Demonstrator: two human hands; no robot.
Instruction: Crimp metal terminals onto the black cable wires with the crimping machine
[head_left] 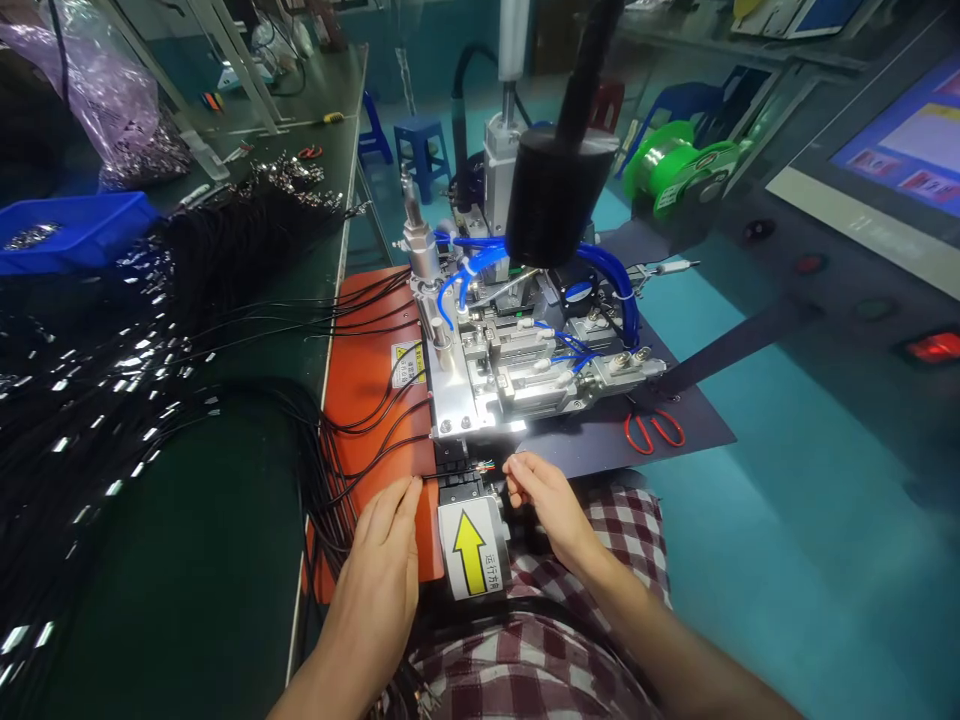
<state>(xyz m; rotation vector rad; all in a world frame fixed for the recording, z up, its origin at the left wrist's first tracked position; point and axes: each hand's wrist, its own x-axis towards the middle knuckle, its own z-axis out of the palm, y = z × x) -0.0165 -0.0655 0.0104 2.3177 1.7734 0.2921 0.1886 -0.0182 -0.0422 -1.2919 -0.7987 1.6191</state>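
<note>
My left hand (pixel 381 535) pinches a thin black cable (pixel 433 477) at the left side of a black fixture (pixel 461 487). The cable lies across that fixture, and its coloured wire ends (pixel 487 466) stick out on the right. Close to those ends is my right hand (pixel 541 492), its thumb and fingertips pressed together; whatever is between them is too small to make out. Below the fixture, a white label with a yellow arrow (pixel 470 552) faces up. Behind it stands a metal machine (pixel 517 370) with blue air tubes (pixel 484 262).
Bundled black cables (pixel 319 470) cross the orange mat (pixel 382 385) on the left. Red-handled scissors (pixel 654 430) lie on the dark plate at right. A blue tray (pixel 75 230), a green wire spool (pixel 671 165) and a black cylinder (pixel 559 195) over the machine are around.
</note>
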